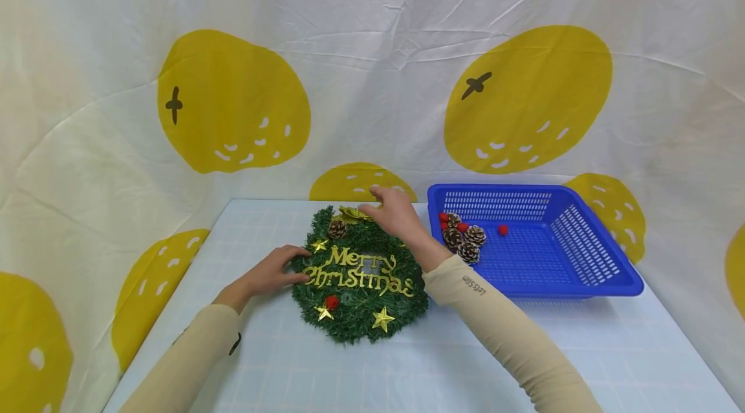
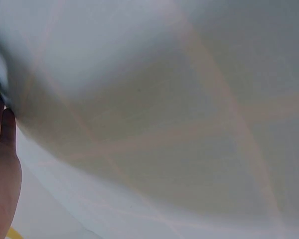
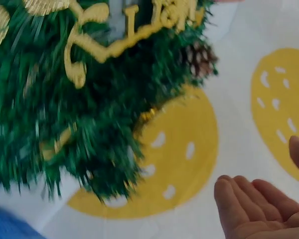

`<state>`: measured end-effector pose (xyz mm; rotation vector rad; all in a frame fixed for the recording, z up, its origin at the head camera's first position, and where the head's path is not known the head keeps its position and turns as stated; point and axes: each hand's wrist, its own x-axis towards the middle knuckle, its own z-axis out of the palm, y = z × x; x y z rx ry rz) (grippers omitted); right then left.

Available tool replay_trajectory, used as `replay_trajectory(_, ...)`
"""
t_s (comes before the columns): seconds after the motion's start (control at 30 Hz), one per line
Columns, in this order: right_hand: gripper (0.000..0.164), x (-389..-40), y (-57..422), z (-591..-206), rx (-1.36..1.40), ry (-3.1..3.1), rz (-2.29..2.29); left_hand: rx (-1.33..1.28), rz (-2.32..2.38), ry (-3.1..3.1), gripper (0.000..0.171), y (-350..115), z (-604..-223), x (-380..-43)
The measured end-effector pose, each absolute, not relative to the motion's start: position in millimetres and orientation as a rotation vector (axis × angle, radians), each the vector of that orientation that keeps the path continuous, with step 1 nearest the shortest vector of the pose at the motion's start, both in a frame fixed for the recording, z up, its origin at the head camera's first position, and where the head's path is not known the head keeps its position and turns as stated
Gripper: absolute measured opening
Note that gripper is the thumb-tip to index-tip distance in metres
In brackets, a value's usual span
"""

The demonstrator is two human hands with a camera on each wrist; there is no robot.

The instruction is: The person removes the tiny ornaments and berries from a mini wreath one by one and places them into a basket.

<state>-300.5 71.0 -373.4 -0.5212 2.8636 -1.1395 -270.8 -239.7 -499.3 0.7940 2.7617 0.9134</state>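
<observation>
A green tinsel wreath [image 1: 355, 326] lies on the table with gold "Merry Christmas" lettering [image 1: 356, 280] across its middle. My left hand [image 1: 278, 271] rests at its left edge, thumb and fingers apart; in the left wrist view two of its fingers look straight. Above the wreath's top right is my right hand [image 1: 398, 214], holding nothing, with thumb and fingers apart. A gold ornament [image 1: 351, 212] at the top is partly hidden by that hand. One pine cone [image 1: 337, 228], a red ball [image 1: 332, 302] and several gold stars [image 1: 383, 320] decorate the wreath.
To the right stands a blue plastic basket [image 1: 582, 290]. In its left part sit several pine cones [image 1: 469, 252] and red balls; another red ball [image 1: 503, 230] lies apart. A white curtain [image 1: 372, 109] printed with yellow fruit hangs behind the table.
</observation>
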Motion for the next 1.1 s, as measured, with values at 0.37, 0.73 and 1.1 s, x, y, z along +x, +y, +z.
replay_trajectory(0.37,0.061,-311,36,-421,-0.596,2.839,-1.072,0.82,0.919,2.759,0.058,-239,-498,-271)
replay_trajectory(0.73,0.06,-310,16,-445,-0.667,2.841,-0.966,0.806,0.934,2.756,0.057,-239,-499,-270)
replay_trajectory(1.1,0.058,-315,13,-453,-0.671,2.891,-0.94,0.828,0.945,2.756,0.056,-237,-498,-270)
